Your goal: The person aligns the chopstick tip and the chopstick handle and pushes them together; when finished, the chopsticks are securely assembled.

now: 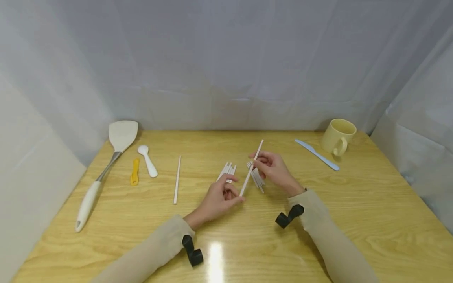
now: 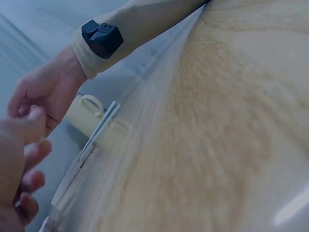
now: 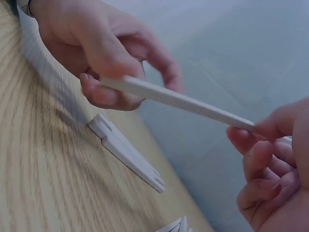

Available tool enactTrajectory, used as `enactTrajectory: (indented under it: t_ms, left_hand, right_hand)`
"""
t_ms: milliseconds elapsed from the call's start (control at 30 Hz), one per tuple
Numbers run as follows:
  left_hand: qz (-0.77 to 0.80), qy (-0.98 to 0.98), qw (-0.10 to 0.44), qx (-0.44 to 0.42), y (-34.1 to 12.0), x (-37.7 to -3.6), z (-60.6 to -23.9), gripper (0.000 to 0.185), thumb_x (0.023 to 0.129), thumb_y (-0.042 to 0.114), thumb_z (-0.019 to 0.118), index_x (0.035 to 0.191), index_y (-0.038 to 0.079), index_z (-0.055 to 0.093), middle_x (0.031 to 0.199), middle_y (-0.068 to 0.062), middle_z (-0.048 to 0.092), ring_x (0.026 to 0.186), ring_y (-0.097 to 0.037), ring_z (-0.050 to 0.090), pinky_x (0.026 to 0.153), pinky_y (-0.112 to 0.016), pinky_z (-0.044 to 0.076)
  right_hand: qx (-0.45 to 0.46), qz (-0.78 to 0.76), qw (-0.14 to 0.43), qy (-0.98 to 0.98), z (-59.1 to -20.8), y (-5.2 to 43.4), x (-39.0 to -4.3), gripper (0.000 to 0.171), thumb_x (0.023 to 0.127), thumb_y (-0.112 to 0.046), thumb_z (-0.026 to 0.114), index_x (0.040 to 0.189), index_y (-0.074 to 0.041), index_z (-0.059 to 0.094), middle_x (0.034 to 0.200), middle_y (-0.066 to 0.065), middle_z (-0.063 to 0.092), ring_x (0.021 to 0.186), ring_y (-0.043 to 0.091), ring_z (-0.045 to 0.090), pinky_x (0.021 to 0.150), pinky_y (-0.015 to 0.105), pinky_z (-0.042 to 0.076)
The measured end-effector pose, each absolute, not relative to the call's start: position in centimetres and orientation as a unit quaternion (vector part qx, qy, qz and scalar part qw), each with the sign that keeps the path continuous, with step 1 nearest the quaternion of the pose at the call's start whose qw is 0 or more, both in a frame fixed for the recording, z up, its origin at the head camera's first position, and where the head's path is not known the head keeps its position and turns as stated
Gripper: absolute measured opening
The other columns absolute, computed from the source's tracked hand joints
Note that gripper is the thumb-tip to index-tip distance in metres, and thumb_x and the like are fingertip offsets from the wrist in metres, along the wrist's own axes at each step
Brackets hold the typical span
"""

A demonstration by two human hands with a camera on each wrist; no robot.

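Observation:
A white chopstick (image 1: pixel 245 183) is held up at a slant between my two hands. My right hand (image 1: pixel 277 171) pinches it around its middle between thumb and fingertips. The thumb and a finger of my left hand (image 1: pixel 216 199) pinch its lower, thicker end, which shows closely in the right wrist view, where the held chopstick (image 3: pixel 188 104) spans both hands. Below the hands lie two bunches of similar chopsticks, a left bunch (image 1: pixel 230 169) partly behind my left hand and a right bunch (image 1: pixel 257 181) under my right hand. A single chopstick (image 1: pixel 177 180) lies apart to the left.
On the wooden table's (image 1: pixel 354 220) left side lie a spatula (image 1: pixel 122 135), a small yellow utensil (image 1: pixel 135 171) and a white spoon (image 1: pixel 148 161). A light blue knife (image 1: pixel 316 154) and a yellow mug (image 1: pixel 336 137) are at the back right. Grey sheeting (image 1: pixel 226 78) encloses the back and sides.

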State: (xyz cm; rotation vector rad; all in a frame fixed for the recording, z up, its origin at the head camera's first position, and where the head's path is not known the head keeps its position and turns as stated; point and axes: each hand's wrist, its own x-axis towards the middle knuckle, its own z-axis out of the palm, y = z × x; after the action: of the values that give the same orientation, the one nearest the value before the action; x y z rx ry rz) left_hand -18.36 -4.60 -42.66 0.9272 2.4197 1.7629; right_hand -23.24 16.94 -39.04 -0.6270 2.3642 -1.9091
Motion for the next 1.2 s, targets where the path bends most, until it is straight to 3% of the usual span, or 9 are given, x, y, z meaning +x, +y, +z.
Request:
enactTrajectory:
  t_ms: [100, 200, 433, 700, 867, 1000, 1200]
  left_hand:
    - [0.553, 0.753, 0.02, 0.355, -4.6, -18.2, -42.1, 0.074, 0.073, 0.003, 0.082, 0.132, -0.002, 0.039, 0.076, -0.01, 0.068, 0.059, -0.005, 0.05, 0.053, -0.02, 0.042]
    - [0.536, 0.744, 0.019, 0.4, -4.8, -18.3, -42.1, 0.086, 0.069, 0.009, 0.085, 0.139, 0.004, 0.035, 0.08, -0.006, 0.069, 0.061, -0.005, 0.054, 0.052, -0.022, 0.045]
    - [0.53, 0.745, 0.013, 0.406, -5.1, -18.4, -41.9, 0.077, 0.07, 0.01, 0.085, 0.135, 0.006, 0.044, 0.085, -0.008, 0.069, 0.059, -0.004, 0.054, 0.049, -0.022, 0.045]
    - [0.53, 0.743, 0.012, 0.408, -5.4, -18.6, -41.7, 0.073, 0.069, 0.007, 0.084, 0.131, 0.001, 0.046, 0.083, -0.008, 0.068, 0.059, 0.0, 0.052, 0.049, -0.021, 0.044]
    - [0.532, 0.743, 0.01, 0.406, -5.8, -18.7, -42.0, 0.073, 0.069, 0.006, 0.084, 0.13, -0.002, 0.045, 0.083, -0.009, 0.068, 0.059, -0.001, 0.054, 0.048, -0.022, 0.045]
    - [0.523, 0.761, 0.01, 0.385, -6.6, -18.8, -42.5, 0.074, 0.068, 0.008, 0.085, 0.131, 0.0, 0.046, 0.083, -0.007, 0.068, 0.06, -0.004, 0.055, 0.05, -0.023, 0.047]
    - [0.474, 0.809, 0.005, 0.348, -8.9, -19.0, -43.0, 0.076, 0.068, 0.015, 0.087, 0.133, 0.008, 0.048, 0.085, 0.001, 0.067, 0.07, -0.012, 0.059, 0.065, -0.026, 0.051]
  right_hand:
    - [-0.228, -0.602, 0.052, 0.764, -38.6, 16.8, -23.0, 0.027, 0.097, -0.002, 0.05, 0.121, 0.009, 0.057, 0.071, 0.018, 0.06, 0.045, 0.011, 0.04, 0.046, 0.029, 0.037]
    - [-0.245, -0.586, 0.087, 0.768, -38.1, 16.5, -22.8, 0.028, 0.098, -0.005, 0.05, 0.123, 0.006, 0.057, 0.067, 0.013, 0.058, 0.046, 0.012, 0.041, 0.045, 0.03, 0.037]
    - [-0.279, -0.569, 0.136, 0.761, -37.6, 15.7, -22.5, 0.029, 0.099, -0.006, 0.049, 0.121, 0.011, 0.056, 0.069, 0.03, 0.053, 0.047, 0.013, 0.044, 0.045, 0.034, 0.04]
    - [-0.276, -0.552, 0.142, 0.774, -37.3, 15.4, -22.5, 0.027, 0.099, -0.007, 0.049, 0.116, 0.012, 0.057, 0.086, 0.012, 0.065, 0.051, 0.013, 0.046, 0.046, 0.031, 0.039]
    - [-0.26, -0.543, 0.123, 0.789, -37.8, 15.8, -22.7, 0.029, 0.099, -0.007, 0.048, 0.122, 0.01, 0.053, 0.083, 0.019, 0.063, 0.051, 0.018, 0.048, 0.047, 0.031, 0.042]
    - [-0.231, -0.531, 0.09, 0.81, -38.4, 16.5, -22.9, 0.025, 0.099, -0.005, 0.047, 0.119, 0.009, 0.054, 0.085, 0.019, 0.064, 0.053, 0.016, 0.047, 0.05, 0.026, 0.042]
    - [-0.224, -0.523, 0.079, 0.818, -39.4, 17.4, -23.3, 0.023, 0.099, -0.003, 0.046, 0.116, 0.009, 0.055, 0.083, 0.022, 0.063, 0.05, 0.016, 0.044, 0.047, 0.024, 0.038]
